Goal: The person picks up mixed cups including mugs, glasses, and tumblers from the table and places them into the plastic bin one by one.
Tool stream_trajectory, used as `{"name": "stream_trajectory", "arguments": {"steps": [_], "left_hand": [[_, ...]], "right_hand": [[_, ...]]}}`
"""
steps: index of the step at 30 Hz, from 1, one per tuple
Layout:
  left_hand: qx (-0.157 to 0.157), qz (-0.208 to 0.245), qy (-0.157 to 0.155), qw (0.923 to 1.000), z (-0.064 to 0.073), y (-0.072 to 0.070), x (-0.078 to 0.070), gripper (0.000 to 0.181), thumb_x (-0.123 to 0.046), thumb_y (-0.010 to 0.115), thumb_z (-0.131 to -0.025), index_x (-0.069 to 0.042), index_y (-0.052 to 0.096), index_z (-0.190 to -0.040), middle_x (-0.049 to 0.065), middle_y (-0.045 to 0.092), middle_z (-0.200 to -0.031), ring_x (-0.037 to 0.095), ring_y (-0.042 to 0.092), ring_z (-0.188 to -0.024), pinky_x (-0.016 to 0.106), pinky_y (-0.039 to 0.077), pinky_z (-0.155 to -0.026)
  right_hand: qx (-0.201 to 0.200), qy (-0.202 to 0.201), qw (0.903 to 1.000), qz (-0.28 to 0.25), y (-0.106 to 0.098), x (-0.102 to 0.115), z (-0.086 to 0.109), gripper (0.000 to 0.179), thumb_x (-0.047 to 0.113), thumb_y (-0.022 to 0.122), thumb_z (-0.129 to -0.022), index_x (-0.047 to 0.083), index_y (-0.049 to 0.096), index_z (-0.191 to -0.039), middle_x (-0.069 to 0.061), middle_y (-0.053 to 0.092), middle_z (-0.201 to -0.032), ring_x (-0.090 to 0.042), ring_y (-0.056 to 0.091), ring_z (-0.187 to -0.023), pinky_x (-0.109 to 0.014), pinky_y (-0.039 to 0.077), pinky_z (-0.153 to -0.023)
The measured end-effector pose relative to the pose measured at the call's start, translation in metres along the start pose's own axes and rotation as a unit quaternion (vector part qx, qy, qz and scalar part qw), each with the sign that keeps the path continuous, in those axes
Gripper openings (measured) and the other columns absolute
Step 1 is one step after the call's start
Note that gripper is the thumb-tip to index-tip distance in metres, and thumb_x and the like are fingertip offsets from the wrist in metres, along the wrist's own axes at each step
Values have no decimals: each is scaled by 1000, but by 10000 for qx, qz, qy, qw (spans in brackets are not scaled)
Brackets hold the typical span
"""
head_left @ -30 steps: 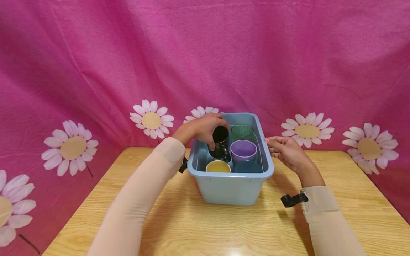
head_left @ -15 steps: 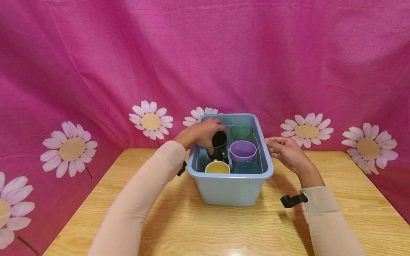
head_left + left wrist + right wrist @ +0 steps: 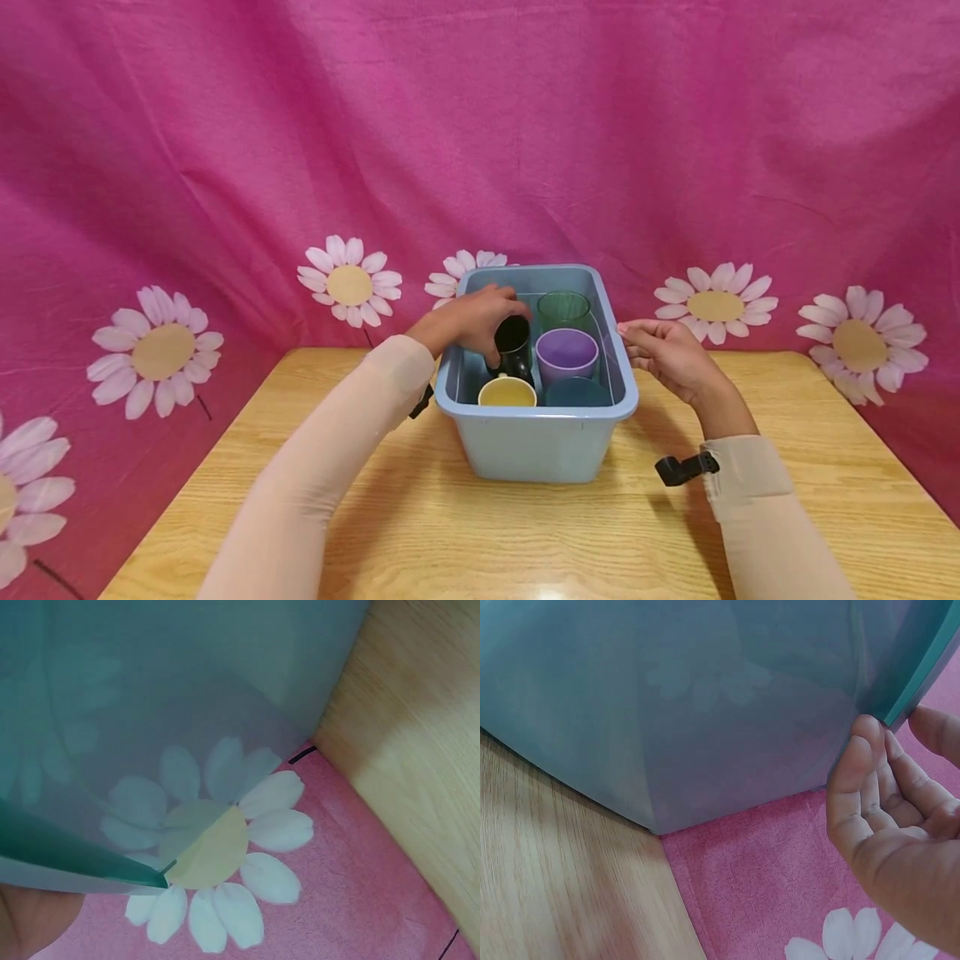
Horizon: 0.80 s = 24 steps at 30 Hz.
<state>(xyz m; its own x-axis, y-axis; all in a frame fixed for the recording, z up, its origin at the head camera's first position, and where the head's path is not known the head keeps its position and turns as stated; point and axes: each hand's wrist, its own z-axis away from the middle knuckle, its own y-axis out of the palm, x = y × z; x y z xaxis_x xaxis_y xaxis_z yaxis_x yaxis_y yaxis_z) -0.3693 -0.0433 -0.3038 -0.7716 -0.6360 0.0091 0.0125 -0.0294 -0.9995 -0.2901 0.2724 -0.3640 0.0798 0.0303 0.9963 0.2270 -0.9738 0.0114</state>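
Note:
A light blue plastic bin [image 3: 536, 450] stands on the wooden table. My left hand [image 3: 480, 321] reaches over its left rim and grips a black mug [image 3: 513, 340] by the upper body, inside the bin. The mug's handle faces me, right behind a yellow mug [image 3: 507, 392]. To its right is a purple cup [image 3: 567, 353], with a green glass [image 3: 563, 309] behind and a teal cup [image 3: 577, 392] in front. My right hand [image 3: 671, 358] pinches the bin's right rim between thumb and fingers; the right wrist view shows the fingertips [image 3: 866, 729] under the lip.
The wooden table [image 3: 420, 533] runs under the bin and both forearms. A pink curtain [image 3: 480, 125] with white daisies hangs close behind the table. In the left wrist view the bin's translucent side wall [image 3: 187, 675] hides the mug.
My left hand has lowered the black mug deeper into the bin, so its handle now sinks behind the yellow mug. The right hand stays on the rim.

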Motion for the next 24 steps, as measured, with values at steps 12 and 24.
{"name": "stream_trajectory", "arguments": {"steps": [12,24], "left_hand": [[399,-501,-18,9979,-6,5,-3,82,-32,95,-69,-25,59,-143,2,54,-132,20,48,-121,34,54,-89],[1163,-996,-106,9882,-11,2,-7,85,-33,92,-74,-23,51,-148,6,51,-138,24,48,-127,41,54,-97]], "right_hand": [[-38,62,10000,55,-1,0,0,16,24,65,-102,13,76,-105,0,74,-95,-16,71,-86,-27,59,-82],[-13,9,10000,63,-1,0,0,16,24,65,-102,13,76,-105,0,74,-94,-16,71,-85,-28,59,-82]]}}
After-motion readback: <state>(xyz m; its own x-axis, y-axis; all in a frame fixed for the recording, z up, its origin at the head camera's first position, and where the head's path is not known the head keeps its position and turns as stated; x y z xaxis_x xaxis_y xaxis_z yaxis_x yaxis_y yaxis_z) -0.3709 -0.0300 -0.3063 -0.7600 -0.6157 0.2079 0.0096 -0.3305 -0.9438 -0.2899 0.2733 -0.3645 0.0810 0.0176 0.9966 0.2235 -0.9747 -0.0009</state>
